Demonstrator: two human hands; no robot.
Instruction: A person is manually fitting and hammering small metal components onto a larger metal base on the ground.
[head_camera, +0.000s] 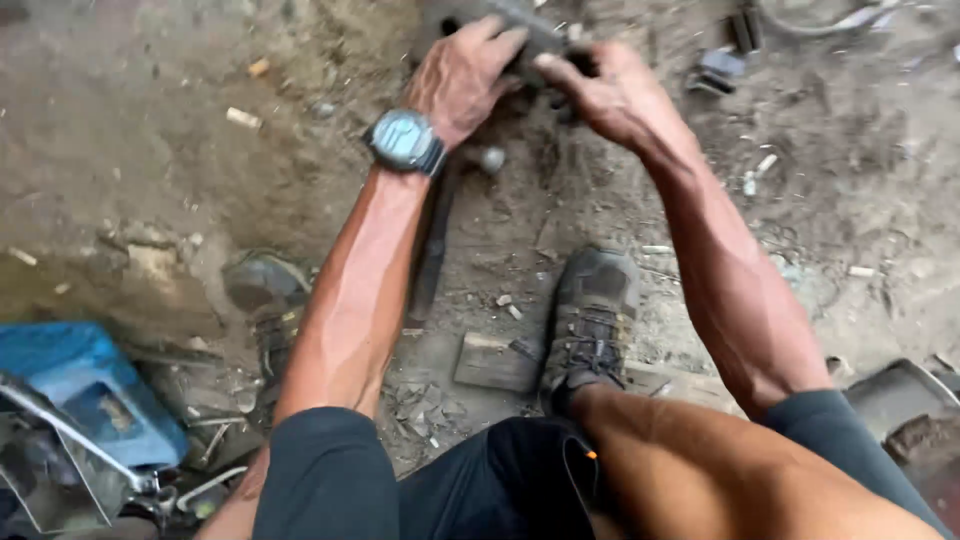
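While the head camera looks straight down, both hands meet at the top edge of the view over a grey metal part (535, 35) resting on the dirt floor (150, 130). Left hand (462, 75), with a wristwatch (405, 141) on its wrist, lies over the near side of the part, fingers curled down onto it. Right hand (605, 92) comes in from the other side, fingers bent and closed against the same part. Both hands appear to grip it, though the top of the part is cut off by the frame, so the exact hold cannot be told.

Just below the left hand, a long dark bar (432, 245) lies on the floor, with a small round metal piece (490, 158) at its upper end. One shoe (590, 320) stands beside a flat wooden block (492, 362); a second shoe (265, 300) is partly hidden behind the left forearm. Scrap bits and chips are scattered about. At lower left sits a blue plastic container (80, 385) with a metal tool (90, 450) across it. Loose metal pieces (720, 70) lie at upper right.

As to progress, my judgement is that the work on the metal part is under way and unfinished: it is held in both hands, the bar lies unused, and no finished result shows.
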